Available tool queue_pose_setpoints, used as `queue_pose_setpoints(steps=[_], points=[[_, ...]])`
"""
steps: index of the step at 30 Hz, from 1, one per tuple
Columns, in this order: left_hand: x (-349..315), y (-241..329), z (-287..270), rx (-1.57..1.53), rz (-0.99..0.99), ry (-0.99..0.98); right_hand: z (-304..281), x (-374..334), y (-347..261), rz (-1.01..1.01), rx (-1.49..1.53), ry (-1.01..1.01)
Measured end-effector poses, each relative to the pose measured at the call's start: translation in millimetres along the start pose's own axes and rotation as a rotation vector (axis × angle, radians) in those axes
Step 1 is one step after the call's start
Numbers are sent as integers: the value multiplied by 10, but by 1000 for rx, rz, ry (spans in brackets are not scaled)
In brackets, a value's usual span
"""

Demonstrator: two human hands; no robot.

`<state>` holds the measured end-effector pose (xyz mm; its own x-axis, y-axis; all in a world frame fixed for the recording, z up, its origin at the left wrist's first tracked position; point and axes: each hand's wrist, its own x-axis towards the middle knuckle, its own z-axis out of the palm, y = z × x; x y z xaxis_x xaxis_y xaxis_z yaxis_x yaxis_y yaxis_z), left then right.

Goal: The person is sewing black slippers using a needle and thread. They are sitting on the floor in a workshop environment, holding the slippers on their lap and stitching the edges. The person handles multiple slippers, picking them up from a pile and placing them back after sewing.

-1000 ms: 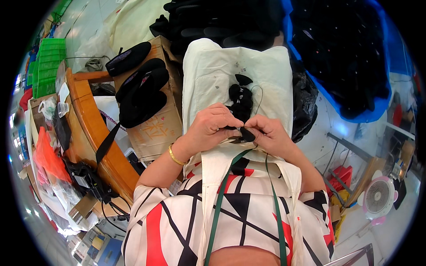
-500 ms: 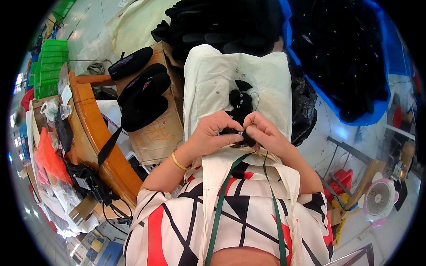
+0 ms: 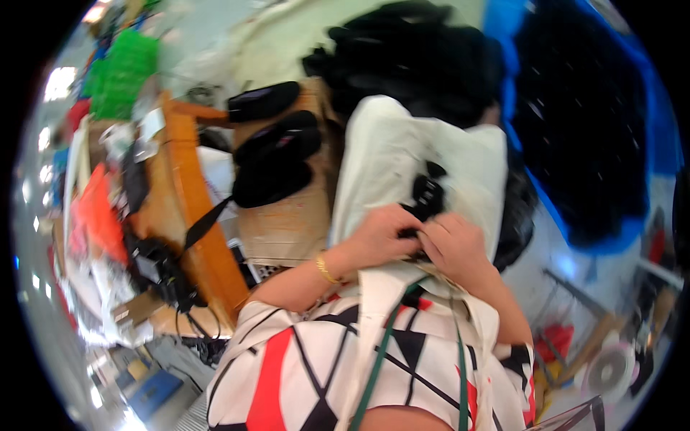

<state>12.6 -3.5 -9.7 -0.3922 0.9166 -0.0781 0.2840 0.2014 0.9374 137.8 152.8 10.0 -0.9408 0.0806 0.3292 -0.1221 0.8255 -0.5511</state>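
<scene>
My left hand (image 3: 379, 235), with a gold bracelet at the wrist, and my right hand (image 3: 456, 246) meet over my lap. The fingers of both are bent and pressed around a small black piece (image 3: 408, 233), mostly hidden and blurred, so its exact kind does not show. Just beyond the fingertips a little heap of similar black pieces (image 3: 427, 192) lies on a white cloth (image 3: 388, 161) spread in front of me. A cream apron (image 3: 374, 302) with green straps covers part of my patterned clothing.
To the left, black slipper-like items (image 3: 273, 179) lie on a cardboard box (image 3: 284, 233), beside a wooden frame (image 3: 192, 187). A dark pile (image 3: 417, 61) sits beyond the cloth. At right stand a blue-lined container (image 3: 512, 108) of black pieces and a fan (image 3: 608, 373).
The whole view has swung, so the scene sits further right and lower, and it is blurred. My hands have drawn closer together, still around the small black piece.
</scene>
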Motion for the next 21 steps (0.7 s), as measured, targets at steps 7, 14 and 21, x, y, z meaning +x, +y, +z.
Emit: queue_pose_setpoints(steps=[7, 14, 21], points=[[-2, 39, -10, -30, 59, 65, -132, 97, -261, -139, 213, 139], [27, -49, -191, 145, 155, 184, -378, -169, 246, 654, 1389, 324], [4, -174, -330, 136, 6, 266, -1096, -332, 808, 367, 1808, 929]])
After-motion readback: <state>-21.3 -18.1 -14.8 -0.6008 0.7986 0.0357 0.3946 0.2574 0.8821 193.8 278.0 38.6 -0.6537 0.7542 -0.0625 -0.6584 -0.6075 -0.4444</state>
